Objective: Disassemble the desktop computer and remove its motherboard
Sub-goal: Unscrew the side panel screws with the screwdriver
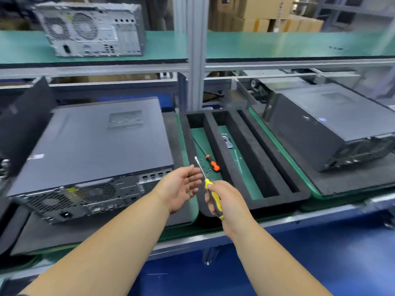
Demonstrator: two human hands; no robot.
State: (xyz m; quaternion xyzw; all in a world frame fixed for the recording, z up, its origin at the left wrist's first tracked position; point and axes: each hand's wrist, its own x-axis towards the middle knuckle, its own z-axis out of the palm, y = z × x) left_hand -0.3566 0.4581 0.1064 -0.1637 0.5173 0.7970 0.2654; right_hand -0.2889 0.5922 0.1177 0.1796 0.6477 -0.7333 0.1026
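A dark grey desktop computer [92, 144] lies on its side on a black mat at the left, its side cover closed and its rear panel with fans and ports facing me. My right hand [226, 199] grips a yellow-and-black screwdriver [210, 190] by the handle, its shaft pointing up and left. My left hand [181, 186] hovers open, palm turned toward the screwdriver shaft, fingers relaxed and just beside it, to the right of the computer's rear corner.
A black foam tray [254, 159] with long slots holds an orange-handled screwdriver [212, 162], small screws and a metal bracket [227, 140]. A second computer [333, 120] lies at the right. A third computer [92, 28] stands on the upper green shelf. A black panel [23, 122] leans at the far left.
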